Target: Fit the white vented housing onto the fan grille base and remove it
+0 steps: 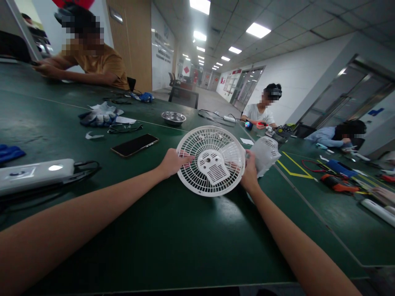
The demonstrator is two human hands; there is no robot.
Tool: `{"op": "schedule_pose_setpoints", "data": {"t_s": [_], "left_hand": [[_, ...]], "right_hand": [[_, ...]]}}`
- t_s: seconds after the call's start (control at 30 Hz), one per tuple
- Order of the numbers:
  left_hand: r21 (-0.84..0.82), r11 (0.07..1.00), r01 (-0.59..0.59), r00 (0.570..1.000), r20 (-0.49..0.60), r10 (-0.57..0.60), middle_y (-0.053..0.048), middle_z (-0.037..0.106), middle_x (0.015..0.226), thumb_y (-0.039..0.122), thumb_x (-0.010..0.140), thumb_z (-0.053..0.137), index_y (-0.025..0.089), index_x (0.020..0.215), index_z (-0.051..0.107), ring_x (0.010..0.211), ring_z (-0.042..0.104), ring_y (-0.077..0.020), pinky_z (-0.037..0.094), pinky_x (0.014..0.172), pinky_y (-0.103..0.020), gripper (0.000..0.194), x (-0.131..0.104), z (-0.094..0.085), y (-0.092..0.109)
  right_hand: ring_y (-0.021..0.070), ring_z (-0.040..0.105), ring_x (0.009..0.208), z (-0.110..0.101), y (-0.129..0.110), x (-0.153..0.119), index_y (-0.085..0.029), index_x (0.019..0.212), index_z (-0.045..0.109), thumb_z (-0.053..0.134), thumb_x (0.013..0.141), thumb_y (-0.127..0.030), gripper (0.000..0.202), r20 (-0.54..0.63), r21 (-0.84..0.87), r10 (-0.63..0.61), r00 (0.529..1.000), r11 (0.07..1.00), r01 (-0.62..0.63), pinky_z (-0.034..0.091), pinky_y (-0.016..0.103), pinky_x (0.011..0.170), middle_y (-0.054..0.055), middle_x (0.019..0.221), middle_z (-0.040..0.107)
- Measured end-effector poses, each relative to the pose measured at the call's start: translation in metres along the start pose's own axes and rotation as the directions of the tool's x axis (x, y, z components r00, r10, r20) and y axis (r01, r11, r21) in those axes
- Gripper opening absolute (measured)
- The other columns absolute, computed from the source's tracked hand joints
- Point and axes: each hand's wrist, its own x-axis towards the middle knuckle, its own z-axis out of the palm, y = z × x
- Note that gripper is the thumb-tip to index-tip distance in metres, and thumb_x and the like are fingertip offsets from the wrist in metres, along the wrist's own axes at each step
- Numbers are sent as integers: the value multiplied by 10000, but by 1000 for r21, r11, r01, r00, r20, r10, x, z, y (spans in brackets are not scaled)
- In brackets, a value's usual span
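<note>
A round white fan grille (212, 164) with a slotted plate at its centre is held up, tilted, above the green table. My left hand (173, 163) grips its left rim, thumb lying over the bars. On the opposite side my right hand (249, 172) is closed round the right rim, its fingers partly seen through the bars. Just beyond that hand is a translucent white plastic housing (266, 155) with slots; whether the right hand touches it I cannot tell. A black phone (135, 145) lies to the left of the grille.
Behind the grille stands a metal bowl (173, 118). Work gloves (100, 115) and a white power strip (37, 174) lie at the left. An orange and black multimeter (338, 184) is at the right. Several people sit round the table (185, 246).
</note>
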Motion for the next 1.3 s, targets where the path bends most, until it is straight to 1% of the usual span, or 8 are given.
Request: {"op": "schedule_pose_setpoints", "data": {"t_s": [0.13, 0.37, 0.53, 0.67, 0.73, 0.87, 1.03, 1.3], "left_hand": [[-74, 992, 98, 995, -21, -100, -76, 757, 761, 348, 747, 840, 159, 784, 751, 694, 720, -255, 612, 683, -455, 212, 2, 1, -3], [4, 987, 158, 987, -10, -158, -60, 750, 756, 296, 780, 808, 133, 804, 734, 678, 713, -199, 601, 686, -371, 181, 6, -3, 3], [34, 988, 153, 987, 47, -154, -58, 757, 797, 301, 804, 788, 147, 858, 737, 719, 723, -202, 600, 710, -364, 170, 7, -7, 2], [61, 987, 148, 988, 40, -150, -52, 754, 785, 298, 830, 764, 151, 853, 731, 702, 715, -193, 589, 712, -359, 153, 5, -7, 4], [67, 988, 141, 989, 41, -143, -53, 754, 788, 298, 837, 759, 147, 860, 731, 702, 712, -190, 585, 715, -356, 155, 4, -7, 5], [60, 989, 136, 989, 48, -139, -55, 756, 802, 292, 841, 758, 145, 884, 734, 720, 715, -194, 584, 721, -357, 155, 4, -7, 4], [40, 991, 125, 989, 69, -127, -57, 759, 816, 299, 841, 761, 147, 890, 732, 726, 716, -195, 589, 725, -358, 163, 6, -9, 0], [60, 990, 127, 990, 52, -130, -69, 757, 793, 293, 831, 746, 138, 860, 740, 712, 716, -207, 589, 720, -372, 157, 5, -6, 4]], "right_hand": [[354, 600, 1082, -13, 7, 3, -182, 1341, 509, 745, 722, -560, 763, -93, -396, -91, 992, 917, 47, 467, 576, 1001, 165, 1197, 616], [331, 550, 1117, -17, 6, 9, -176, 1220, 572, 659, 787, -462, 526, -132, -512, -216, 968, 851, 120, 471, 532, 994, 157, 1179, 569], [360, 442, 1297, -53, 7, 20, -194, 1275, 524, 701, 711, -348, 611, -415, -639, -467, 780, 761, 115, 339, 575, 1116, 160, 1331, 510], [354, 498, 1279, -74, 38, 28, -189, 1397, 409, 733, 652, -316, 822, -574, -443, -230, 786, 894, -62, 374, 549, 1107, 167, 1353, 533], [332, 606, 1156, -76, 58, 31, -217, 1414, 362, 772, 640, -389, 892, -530, -218, 46, 847, 957, -188, 460, 523, 1030, 137, 1280, 607], [357, 652, 1124, -71, 83, 32, -228, 1298, 466, 878, 503, -456, 925, -469, -132, 296, 832, 908, -398, 506, 512, 985, 137, 1244, 657], [357, 681, 1075, -67, 76, 32, -225, 1165, 545, 902, 474, -490, 823, -569, -142, 212, 795, 926, -349, 508, 533, 982, 125, 1156, 705], [276, 713, 1034, -52, 20, 32, -184, 1206, 484, 834, 644, -479, 725, -646, -21, -69, 760, 997, 73, 574, 426, 892, 145, 1188, 690]]}}
